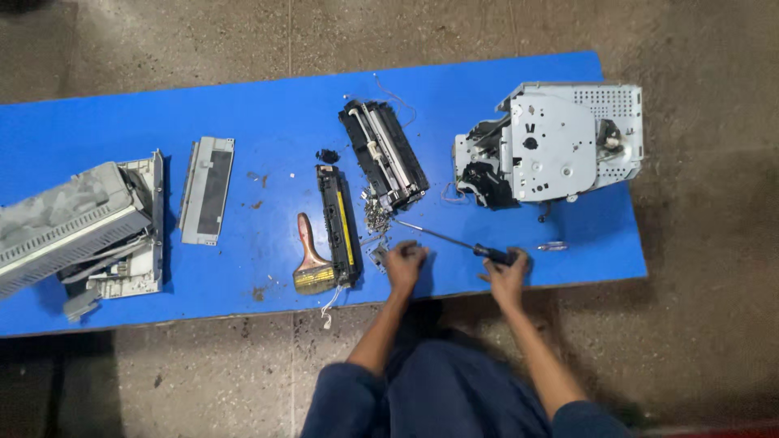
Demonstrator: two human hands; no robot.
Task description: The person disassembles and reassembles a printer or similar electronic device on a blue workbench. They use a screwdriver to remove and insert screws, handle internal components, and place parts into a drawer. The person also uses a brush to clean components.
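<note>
My right hand (507, 272) gripped the screwdriver (454, 240), its shaft slanting up-left toward the small part (380, 255) my nearer left hand (403, 261) pinched.

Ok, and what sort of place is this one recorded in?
Likely an informal repair workshop: a blue board lies on a rough concrete floor, strewn with a stripped printer chassis, and the right hand holds a screwdriver.

One head-worn camera looks almost straight down from well above, far enough to take in the whole blue surface (243, 105) lying on the concrete floor (706, 341), with the person's forearms entering from the bottom edge.
</note>
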